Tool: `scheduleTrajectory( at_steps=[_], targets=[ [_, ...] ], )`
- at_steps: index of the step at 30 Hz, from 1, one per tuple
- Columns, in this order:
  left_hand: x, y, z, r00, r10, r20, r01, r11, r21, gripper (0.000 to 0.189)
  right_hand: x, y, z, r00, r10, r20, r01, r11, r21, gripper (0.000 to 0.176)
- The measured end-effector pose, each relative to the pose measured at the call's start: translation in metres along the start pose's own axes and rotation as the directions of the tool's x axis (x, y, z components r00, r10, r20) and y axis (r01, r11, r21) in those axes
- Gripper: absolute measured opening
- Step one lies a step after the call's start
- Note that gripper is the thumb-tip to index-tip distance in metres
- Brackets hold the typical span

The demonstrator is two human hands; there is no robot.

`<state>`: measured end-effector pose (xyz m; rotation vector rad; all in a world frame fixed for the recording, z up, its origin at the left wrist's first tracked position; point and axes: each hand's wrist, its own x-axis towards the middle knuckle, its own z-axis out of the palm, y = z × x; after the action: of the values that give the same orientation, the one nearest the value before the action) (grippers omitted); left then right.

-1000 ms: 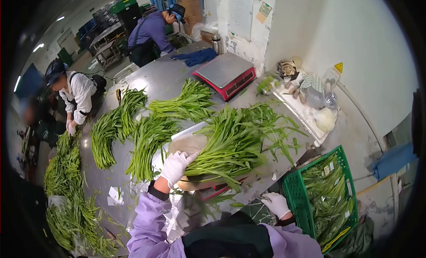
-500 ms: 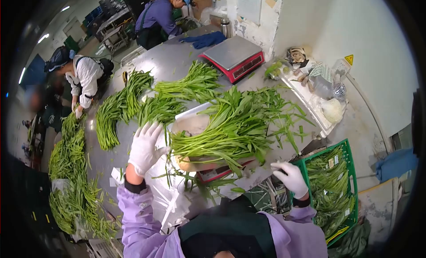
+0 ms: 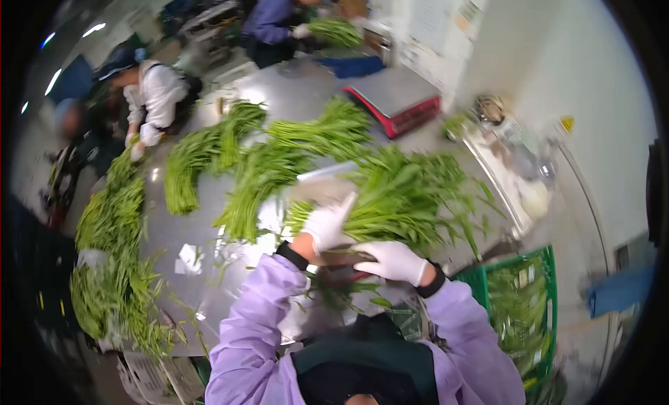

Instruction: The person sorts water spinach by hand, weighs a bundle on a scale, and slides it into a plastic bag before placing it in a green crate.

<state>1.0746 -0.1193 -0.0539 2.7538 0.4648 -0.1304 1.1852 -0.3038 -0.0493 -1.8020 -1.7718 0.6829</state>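
Observation:
My left hand (image 3: 327,227), in a white glove, lies against the stem end of a large bunch of leafy greens (image 3: 404,196), its fingers pointing up and to the right. At the near edge of the bunch is my right hand (image 3: 394,261), also gloved, its fingers reaching left toward the stems. Blur and leaves hide whether either hand grips anything. Under the bunch is a pale tray (image 3: 322,190). More bunches of greens (image 3: 317,135) lie behind and to the left on the metal table (image 3: 167,241).
A red scale (image 3: 397,98) stands at the back. Two co-workers (image 3: 164,98) (image 3: 272,22) are across the table, the farther one holding greens. A green crate (image 3: 519,314) of bagged greens stands at the right. A cluttered white tray (image 3: 498,185) lies along the right side.
Both of my hands have moved inward to the bunch. The view has shifted. The farther co-worker now has a bunch of greens raised in hand.

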Motion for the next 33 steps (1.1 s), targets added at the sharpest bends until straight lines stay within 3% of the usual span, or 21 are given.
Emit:
scheduleTrajectory(
  at_steps=[1, 4, 5, 7, 8, 11, 14, 15, 16, 17, 18, 19, 20, 21, 23, 25, 26, 29, 30, 31, 33],
  targets=[
    [0.001, -0.016, 0.018, 0.961, 0.168, -0.219, -0.176, 0.984, -0.021, 0.106, 0.001, 0.012, 0.001, 1.000, -0.003, -0.010, 0.001, 0.979, -0.206, 0.041],
    [0.001, -0.019, 0.007, 0.983, 0.101, -0.154, -0.116, 0.989, -0.092, 0.101, 0.010, 0.012, -0.021, 0.990, 0.137, 0.023, -0.099, 0.814, -0.572, 0.041],
    [0.005, -0.026, 0.015, 0.970, 0.126, -0.206, -0.145, 0.986, -0.078, 0.100, 0.013, 0.014, -0.026, 0.995, 0.104, -0.009, -0.084, 0.746, -0.660, 0.038],
    [0.011, -0.032, 0.016, 0.983, 0.121, -0.139, -0.137, 0.985, -0.108, 0.103, 0.018, 0.021, -0.037, 0.998, 0.039, 0.047, 0.007, 0.693, -0.721, 0.039],
    [0.010, -0.028, 0.009, 0.992, 0.096, -0.078, -0.104, 0.989, -0.107, 0.104, 0.018, 0.032, -0.038, 0.997, -0.021, 0.071, 0.065, 0.706, -0.705, 0.039],
    [0.006, -0.025, 0.018, 0.982, 0.127, -0.138, -0.143, 0.983, -0.115, 0.109, 0.008, 0.045, -0.040, 0.993, -0.008, 0.115, 0.074, 0.809, -0.583, 0.042],
    [0.000, -0.026, 0.018, 0.943, 0.212, -0.258, -0.244, 0.965, -0.098, 0.113, -0.011, 0.013, -0.039, 0.995, -0.090, -0.038, 0.066, 0.904, -0.423, 0.032],
    [-0.006, -0.021, 0.005, 0.969, 0.165, -0.182, -0.195, 0.967, -0.165, 0.114, -0.015, 0.000, -0.035, 0.991, -0.111, -0.076, 0.083, 0.947, -0.310, 0.028],
    [-0.003, -0.024, 0.005, 0.959, 0.173, -0.224, -0.208, 0.967, -0.144, 0.115, -0.020, -0.005, -0.026, 0.982, -0.147, -0.122, 0.115, 0.965, -0.235, 0.028],
    [-0.002, -0.019, -0.010, 0.980, 0.113, -0.161, -0.137, 0.980, -0.145, 0.114, -0.024, -0.009, -0.017, 0.964, -0.209, -0.162, 0.156, 0.944, -0.290, 0.029],
    [0.010, -0.029, 0.006, 0.933, 0.166, -0.319, -0.218, 0.967, -0.132, 0.114, -0.023, -0.015, -0.011, 0.948, -0.260, -0.186, 0.185, 0.921, -0.344, 0.041],
    [0.006, -0.013, -0.020, 0.991, 0.041, -0.124, -0.061, 0.984, -0.169, 0.114, -0.022, -0.015, -0.004, 0.944, -0.304, -0.124, 0.211, 0.850, -0.482, 0.056],
    [0.014, -0.015, -0.010, 0.990, 0.045, -0.135, -0.058, 0.994, -0.095, 0.112, -0.023, -0.009, 0.003, 0.956, -0.281, -0.090, 0.181, 0.801, -0.571, 0.064],
    [0.016, -0.010, -0.008, 0.981, 0.065, -0.185, -0.078, 0.995, -0.062, 0.110, -0.020, 0.003, 0.012, 0.968, -0.235, -0.092, 0.138, 0.799, -0.585, 0.063],
    [0.022, -0.005, 0.003, 0.994, 0.004, -0.108, -0.001, 1.000, 0.024, 0.105, -0.009, 0.030, 0.022, 0.923, -0.325, -0.205, 0.087, 0.696, -0.713, 0.064],
    [0.015, 0.000, 0.007, 0.991, 0.004, -0.134, -0.018, 0.995, -0.103, 0.099, -0.003, 0.034, 0.011, 0.950, -0.243, -0.197, 0.026, 0.689, -0.725, 0.066],
    [0.014, -0.003, 0.013, 0.993, 0.008, -0.117, -0.014, 0.999, -0.051, 0.092, 0.000, 0.028, -0.001, 0.961, -0.201, -0.191, 0.011, 0.716, -0.698, 0.072],
    [0.008, -0.001, 0.007, 0.991, 0.089, -0.098, -0.094, 0.994, -0.047, 0.088, 0.009, 0.019, -0.028, 0.956, -0.198, -0.217, -0.001, 0.737, -0.676, 0.084],
    [0.004, 0.004, 0.001, 0.999, 0.041, 0.014, -0.040, 0.998, -0.054, 0.084, 0.013, 0.018, -0.036, 0.955, -0.187, -0.231, -0.017, 0.743, -0.669, 0.084],
    [0.002, 0.005, 0.002, 0.998, 0.049, 0.026, -0.048, 0.998, -0.048, 0.084, 0.016, 0.017, -0.042, 0.965, -0.179, -0.193, 0.005, 0.746, -0.666, 0.088],
    [-0.007, 0.001, 0.011, 0.934, 0.303, -0.188, -0.306, 0.952, 0.018, 0.080, 0.022, 0.031, -0.035, 0.950, -0.251, -0.186, 0.066, 0.745, -0.664, 0.092]
  ],
)
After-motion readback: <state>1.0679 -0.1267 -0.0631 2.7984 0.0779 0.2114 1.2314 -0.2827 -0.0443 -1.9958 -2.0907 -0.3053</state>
